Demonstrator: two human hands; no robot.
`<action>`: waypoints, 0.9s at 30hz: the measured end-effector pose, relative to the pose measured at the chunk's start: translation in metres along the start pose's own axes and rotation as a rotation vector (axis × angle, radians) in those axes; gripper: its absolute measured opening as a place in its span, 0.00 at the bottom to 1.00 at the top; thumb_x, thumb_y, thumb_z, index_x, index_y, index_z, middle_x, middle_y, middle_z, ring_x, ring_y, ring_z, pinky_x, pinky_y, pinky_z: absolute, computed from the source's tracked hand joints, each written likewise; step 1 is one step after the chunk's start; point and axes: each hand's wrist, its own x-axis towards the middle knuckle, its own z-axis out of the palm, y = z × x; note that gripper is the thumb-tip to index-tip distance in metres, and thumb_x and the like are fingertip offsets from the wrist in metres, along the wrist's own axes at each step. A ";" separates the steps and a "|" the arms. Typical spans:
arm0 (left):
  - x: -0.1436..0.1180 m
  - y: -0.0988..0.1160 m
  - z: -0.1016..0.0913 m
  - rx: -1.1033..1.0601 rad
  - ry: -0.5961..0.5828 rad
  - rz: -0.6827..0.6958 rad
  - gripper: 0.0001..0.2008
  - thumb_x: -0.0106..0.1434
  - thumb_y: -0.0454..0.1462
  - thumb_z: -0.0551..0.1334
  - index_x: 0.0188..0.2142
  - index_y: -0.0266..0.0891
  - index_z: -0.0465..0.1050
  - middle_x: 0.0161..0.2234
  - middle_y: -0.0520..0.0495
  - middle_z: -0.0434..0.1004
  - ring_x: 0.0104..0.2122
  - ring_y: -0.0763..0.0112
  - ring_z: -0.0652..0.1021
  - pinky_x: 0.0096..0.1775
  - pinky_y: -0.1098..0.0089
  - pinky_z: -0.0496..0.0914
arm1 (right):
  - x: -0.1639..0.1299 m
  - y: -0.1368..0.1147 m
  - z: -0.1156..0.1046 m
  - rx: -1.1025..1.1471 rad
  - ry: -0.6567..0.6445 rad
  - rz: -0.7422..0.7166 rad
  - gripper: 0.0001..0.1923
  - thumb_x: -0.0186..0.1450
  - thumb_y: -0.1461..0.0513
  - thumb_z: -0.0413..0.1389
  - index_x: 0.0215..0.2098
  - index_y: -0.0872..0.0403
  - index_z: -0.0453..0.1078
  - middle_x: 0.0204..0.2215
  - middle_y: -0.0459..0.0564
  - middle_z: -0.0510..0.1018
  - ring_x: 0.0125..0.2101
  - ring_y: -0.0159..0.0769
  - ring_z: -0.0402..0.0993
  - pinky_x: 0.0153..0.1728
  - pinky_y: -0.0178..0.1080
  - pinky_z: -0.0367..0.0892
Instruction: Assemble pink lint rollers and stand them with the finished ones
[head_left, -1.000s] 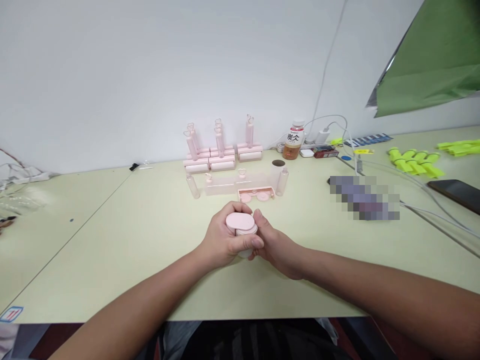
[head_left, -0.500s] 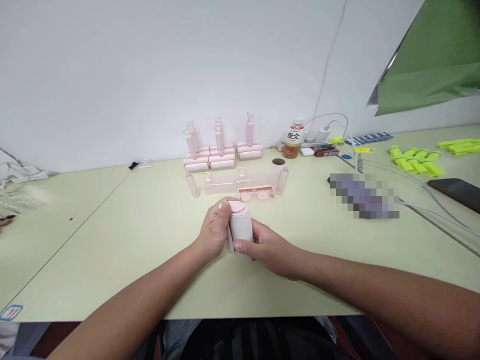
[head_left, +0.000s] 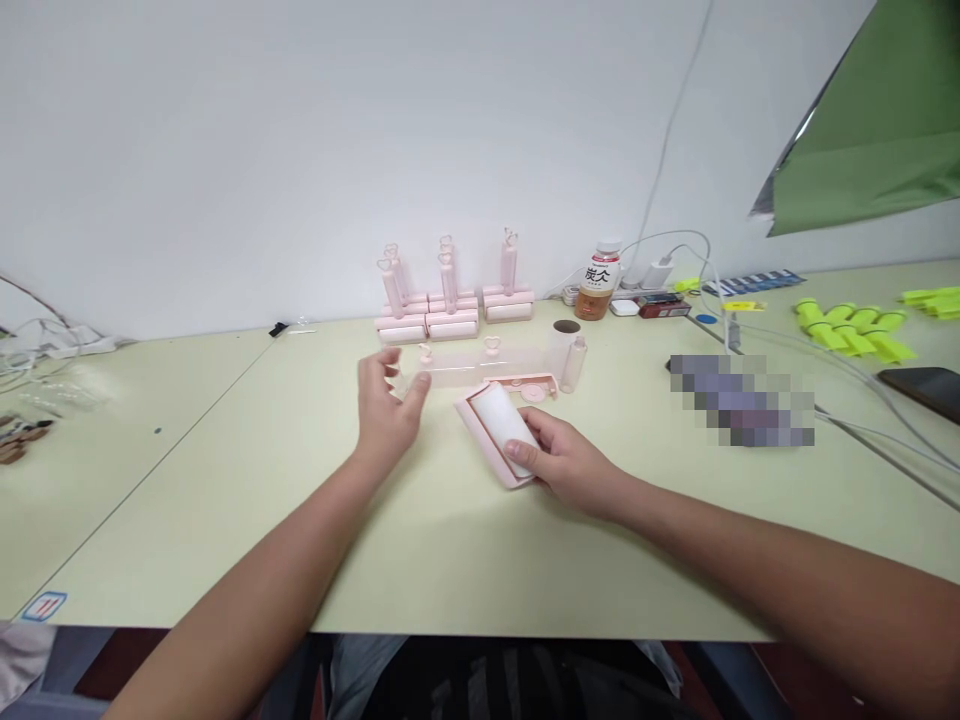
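My right hand point(head_left: 574, 462) grips a lint roller head point(head_left: 502, 430), a white sticky roll in a pink case, tilted above the table. My left hand point(head_left: 388, 405) is open, thumb and fingers apart, reaching over the spot of a clear pink handle that it mostly hides. I cannot tell whether it touches that handle. Just beyond my hands lie a pink case part point(head_left: 536, 392) with round ends and a long translucent cover point(head_left: 465, 368). Another translucent handle point(head_left: 574, 364) stands at their right, beside a white paper roll point(head_left: 562, 350) with a brown core.
Several pink lint rollers point(head_left: 452, 325) with upright handles stand by the wall. To their right are a drink bottle point(head_left: 599, 285), a red box point(head_left: 665, 309) and white cables point(head_left: 709, 260). Yellow-green pieces point(head_left: 851, 325) and a dark phone point(head_left: 922, 395) lie far right.
My left hand has let go of the lint roller head and moved left and forward, opening. My right hand has tilted the head over, so its white roll now faces up.
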 end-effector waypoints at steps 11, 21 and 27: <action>0.030 -0.058 0.010 -0.083 -0.194 -0.317 0.46 0.59 0.41 0.66 0.68 0.39 0.39 0.57 0.33 0.68 0.60 0.55 0.67 0.59 0.52 0.61 | 0.007 0.008 -0.016 -0.343 -0.041 0.051 0.17 0.65 0.48 0.54 0.36 0.53 0.68 0.32 0.48 0.72 0.33 0.40 0.68 0.34 0.40 0.59; 0.028 -0.050 0.010 -0.099 -0.137 -0.225 0.20 0.59 0.38 0.62 0.50 0.40 0.64 0.36 0.50 0.72 0.39 0.68 0.76 0.46 0.64 0.69 | 0.013 0.010 -0.026 -0.120 -0.008 0.213 0.20 0.63 0.45 0.57 0.28 0.51 0.61 0.19 0.39 0.62 0.18 0.28 0.55 0.19 0.33 0.50; 0.016 -0.026 0.000 -0.236 -0.312 -0.118 0.14 0.61 0.45 0.62 0.42 0.40 0.68 0.25 0.57 0.61 0.23 0.74 0.68 0.29 0.72 0.66 | 0.017 0.011 -0.030 0.318 0.047 0.343 0.17 0.68 0.49 0.52 0.30 0.53 0.63 0.14 0.41 0.64 0.12 0.27 0.54 0.13 0.31 0.46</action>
